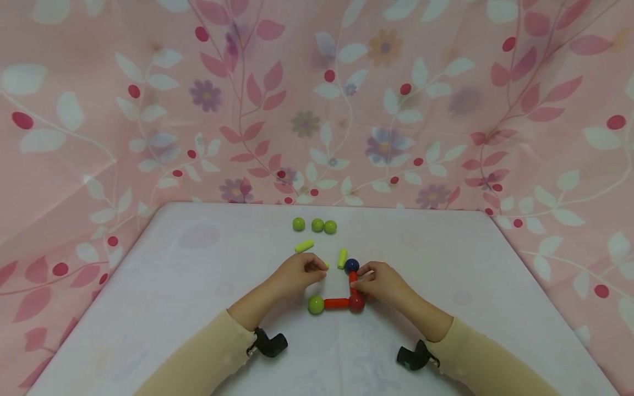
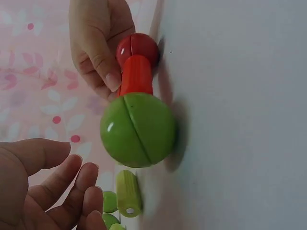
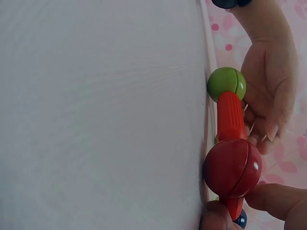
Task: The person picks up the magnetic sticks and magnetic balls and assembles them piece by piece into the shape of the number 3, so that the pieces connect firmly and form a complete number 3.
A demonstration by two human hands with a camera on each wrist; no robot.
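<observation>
An L of toy pieces lies on the white table [image 1: 198, 286]: a green ball [image 1: 316, 304], a red rod [image 1: 337, 302], a red ball [image 1: 357, 303], a second red rod [image 1: 353, 276] and a blue ball [image 1: 351, 265]. My right hand [image 1: 378, 280] pinches that second red rod [image 3: 233, 209] just beyond the red ball [image 3: 232, 167]. My left hand [image 1: 301, 272] hovers above the green ball [image 2: 138, 129], fingers [image 2: 72, 191] loosely curled and holding nothing. A yellow-green rod [image 2: 128, 193] lies by its fingertips.
Three green balls [image 1: 317, 225] sit in a row at the back of the table. Two more yellow-green rods [image 1: 304, 246] [image 1: 342, 258] lie loose behind the hands. Pink flowered cloth [image 1: 317, 99] walls in the table on three sides.
</observation>
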